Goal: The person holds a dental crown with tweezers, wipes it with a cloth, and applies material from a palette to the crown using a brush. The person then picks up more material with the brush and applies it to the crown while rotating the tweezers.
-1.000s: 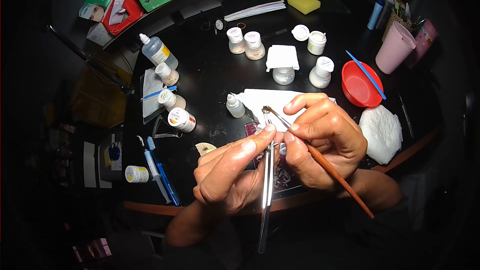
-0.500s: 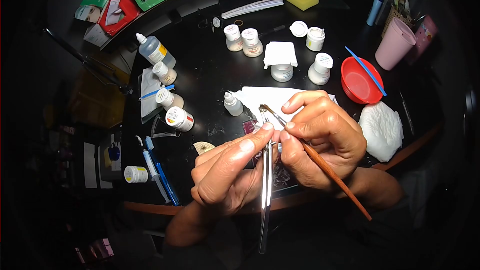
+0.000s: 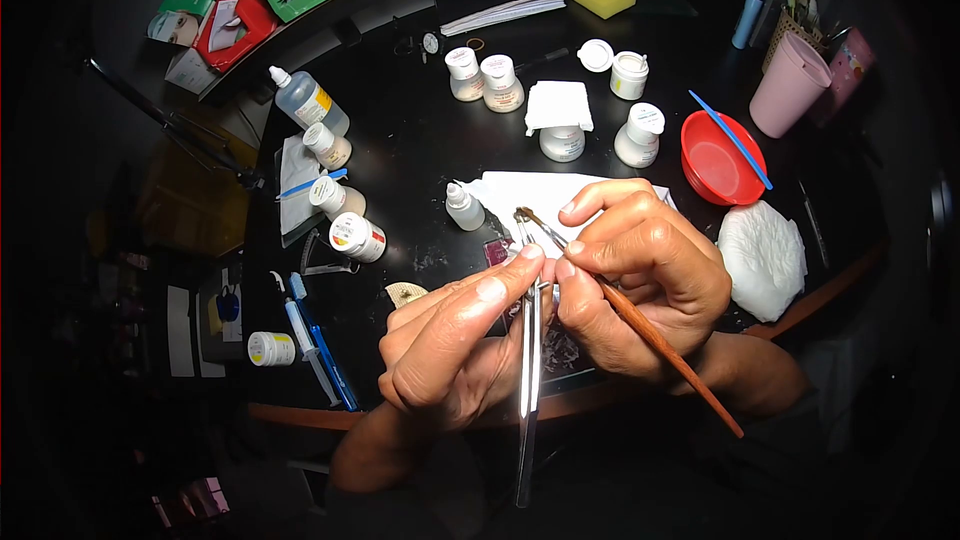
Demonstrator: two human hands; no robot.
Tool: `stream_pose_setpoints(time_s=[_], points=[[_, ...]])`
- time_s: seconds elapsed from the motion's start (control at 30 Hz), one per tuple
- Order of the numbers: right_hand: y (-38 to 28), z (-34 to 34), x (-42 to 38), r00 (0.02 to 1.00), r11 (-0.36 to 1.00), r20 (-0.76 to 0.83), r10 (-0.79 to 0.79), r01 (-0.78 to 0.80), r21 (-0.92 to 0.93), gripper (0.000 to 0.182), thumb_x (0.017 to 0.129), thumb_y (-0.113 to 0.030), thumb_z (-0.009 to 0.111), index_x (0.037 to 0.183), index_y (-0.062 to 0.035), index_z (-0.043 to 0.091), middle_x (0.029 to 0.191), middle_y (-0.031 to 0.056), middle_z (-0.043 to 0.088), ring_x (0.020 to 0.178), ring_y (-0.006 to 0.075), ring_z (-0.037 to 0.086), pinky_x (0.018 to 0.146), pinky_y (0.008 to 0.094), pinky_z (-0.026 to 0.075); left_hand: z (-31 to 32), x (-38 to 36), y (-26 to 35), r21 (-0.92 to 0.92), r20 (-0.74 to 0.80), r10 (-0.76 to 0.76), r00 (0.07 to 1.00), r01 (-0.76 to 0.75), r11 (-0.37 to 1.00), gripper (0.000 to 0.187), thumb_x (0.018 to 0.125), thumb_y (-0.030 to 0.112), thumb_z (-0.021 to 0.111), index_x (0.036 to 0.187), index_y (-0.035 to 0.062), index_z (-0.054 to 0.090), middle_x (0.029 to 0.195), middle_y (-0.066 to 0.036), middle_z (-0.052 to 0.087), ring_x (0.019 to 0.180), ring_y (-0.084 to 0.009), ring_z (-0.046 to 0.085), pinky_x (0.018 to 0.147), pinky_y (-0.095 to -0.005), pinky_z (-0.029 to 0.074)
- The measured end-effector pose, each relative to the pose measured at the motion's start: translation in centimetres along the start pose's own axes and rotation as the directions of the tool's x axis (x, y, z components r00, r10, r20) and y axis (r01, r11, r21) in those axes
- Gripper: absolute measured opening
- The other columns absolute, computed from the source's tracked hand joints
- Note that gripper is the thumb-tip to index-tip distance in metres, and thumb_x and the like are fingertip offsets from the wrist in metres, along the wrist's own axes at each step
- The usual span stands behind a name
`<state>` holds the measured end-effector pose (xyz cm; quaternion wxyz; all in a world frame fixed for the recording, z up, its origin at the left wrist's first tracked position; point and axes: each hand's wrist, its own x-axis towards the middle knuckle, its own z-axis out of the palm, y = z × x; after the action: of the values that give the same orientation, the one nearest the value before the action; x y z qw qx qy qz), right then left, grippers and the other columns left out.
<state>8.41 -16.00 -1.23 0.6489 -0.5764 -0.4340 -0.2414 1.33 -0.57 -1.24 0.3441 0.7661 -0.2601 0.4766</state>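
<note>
My left hand [image 3: 455, 340] is closed around metal tweezers [image 3: 530, 370], whose tips point up and away from me. At those tips sits a small dark piece, too small to make out. My right hand [image 3: 650, 275] pinches a brush [image 3: 655, 340] with a reddish-brown wooden handle, its bristles touching or nearly touching the piece. The fingertips of both hands meet or almost meet. Behind the tips lies a white paper sheet [image 3: 500, 188], with a small white dropper bottle [image 3: 464, 207] at its left edge.
Several jars surround the hands, one under a folded white tissue [image 3: 559, 107]. On the right are a red bowl [image 3: 718, 165] with a blue stick across it, a white pad [image 3: 762, 262] and a pink cup [image 3: 790, 85]. Left stand a clear bottle [image 3: 308, 100] and blue-handled tools [image 3: 325, 350].
The brush tip and the tweezer tips have shifted very slightly to the left and up. Both hands keep their hold.
</note>
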Motion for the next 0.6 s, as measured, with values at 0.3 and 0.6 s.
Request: stream_pose_setpoints(time_s=[0.3,0.6], points=[[0.06,-0.29,-0.05,0.998,1.000,0.052,-0.020,0.020,0.003,0.011,0.080,0.007,0.073,0.087,0.0024,0.066,0.076,0.0096,0.065,0.076,0.0221,0.064,0.083,0.0419,0.055,0.25,-0.40,-0.26,-0.012,-0.029,0.009,1.000,-0.009,1.000,0.054,0.080,-0.004,0.085,0.121,-0.0122,0.051,0.097,-0.032,0.073,0.086,-0.0376,0.078,0.075,-0.0401,0.067],[0.19,-0.30,-0.14,0.998,0.999,0.062,-0.033,0.033,0.010,0.011,0.082,0.007,0.073,0.090,0.0032,0.065,0.076,0.0107,0.065,0.076,0.0229,0.063,0.085,0.0453,0.055,0.20,-0.51,-0.41,-0.015,-0.028,0.020,0.999,-0.021,1.000,0.056,0.080,-0.005,0.085,0.123,-0.0110,0.049,0.097,-0.033,0.072,0.086,-0.0376,0.078,0.075,-0.0402,0.067]])
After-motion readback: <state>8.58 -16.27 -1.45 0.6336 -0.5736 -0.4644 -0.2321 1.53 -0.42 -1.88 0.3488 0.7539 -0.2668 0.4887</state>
